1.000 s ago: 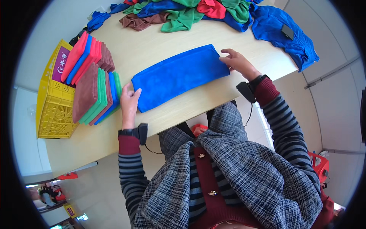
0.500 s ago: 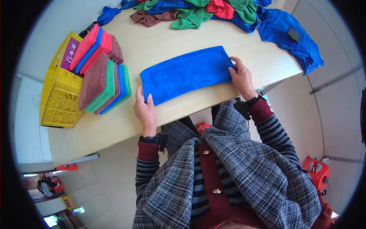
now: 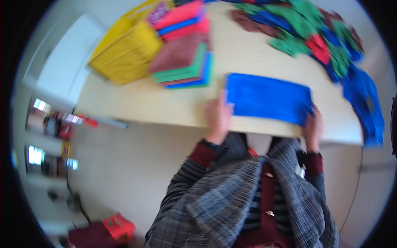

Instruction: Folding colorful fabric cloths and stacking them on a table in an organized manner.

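Note:
A folded blue towel (image 3: 269,99) lies flat on the pale table near its front edge. My left hand (image 3: 218,118) stands against the towel's left end, its fingers stretched upward and its thumb apart, though motion blurs them. At the opposite end, my right hand (image 3: 313,128) pinches the near right corner, thumb over the cloth. Left of and beyond the towel sits a stack of folded towels in brown (image 3: 175,53), green (image 3: 182,73) and blue (image 3: 192,81). Behind it, more folded towels, mostly red (image 3: 182,16), lean by the crate.
A yellow plastic crate (image 3: 128,51) stands at the table's left end. Loose green (image 3: 289,43), red (image 3: 318,47), brown and blue cloths heap along the far right side. One blue cloth (image 3: 366,105) hangs over the right edge. A red and maroon object (image 3: 103,231) is at lower left.
The view has swung left, so table, towel and hands appear farther right and blurred. Both hands remain at the blue towel's ends; it stays folded.

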`<state>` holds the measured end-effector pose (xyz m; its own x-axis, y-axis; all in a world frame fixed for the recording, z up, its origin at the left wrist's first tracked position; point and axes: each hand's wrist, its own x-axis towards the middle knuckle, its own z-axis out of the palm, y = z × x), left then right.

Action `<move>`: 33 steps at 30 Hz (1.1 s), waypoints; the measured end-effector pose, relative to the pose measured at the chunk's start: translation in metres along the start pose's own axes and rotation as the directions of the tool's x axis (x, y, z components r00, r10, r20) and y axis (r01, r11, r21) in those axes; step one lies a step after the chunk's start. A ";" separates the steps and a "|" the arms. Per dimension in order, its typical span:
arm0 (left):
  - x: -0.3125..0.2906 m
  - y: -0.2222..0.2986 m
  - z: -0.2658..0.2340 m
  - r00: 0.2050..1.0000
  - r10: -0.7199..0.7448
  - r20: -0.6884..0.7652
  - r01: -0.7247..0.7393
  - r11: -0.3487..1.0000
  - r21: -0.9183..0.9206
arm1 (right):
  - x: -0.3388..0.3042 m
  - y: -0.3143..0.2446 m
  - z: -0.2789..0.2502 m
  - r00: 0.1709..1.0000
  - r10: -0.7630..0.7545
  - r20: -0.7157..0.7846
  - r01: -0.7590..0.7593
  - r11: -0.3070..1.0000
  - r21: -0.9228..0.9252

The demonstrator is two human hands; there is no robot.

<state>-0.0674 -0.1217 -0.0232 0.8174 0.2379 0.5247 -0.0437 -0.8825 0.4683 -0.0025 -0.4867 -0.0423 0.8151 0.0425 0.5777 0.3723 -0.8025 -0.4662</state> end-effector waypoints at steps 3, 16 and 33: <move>0.003 0.016 -0.003 0.999 -0.031 0.032 0.030 0.998 0.055 | -0.004 0.029 -0.011 0.993 0.089 0.077 -0.085 0.995 -0.054; 0.008 0.028 0.071 0.925 0.351 0.147 -0.366 0.926 0.094 | 0.006 -0.156 0.061 0.807 -0.412 0.423 0.349 0.911 0.221; 0.027 0.031 0.042 0.896 0.207 0.392 -0.288 0.945 0.158 | 0.027 -0.044 0.024 0.928 -0.035 0.371 0.170 0.926 -0.338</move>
<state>-0.0225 -0.1593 -0.0241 0.9487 -0.1288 0.2886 -0.1856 -0.9662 0.1788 0.0143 -0.4359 -0.0225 0.9081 0.2880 0.3040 0.3330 -0.9369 -0.1069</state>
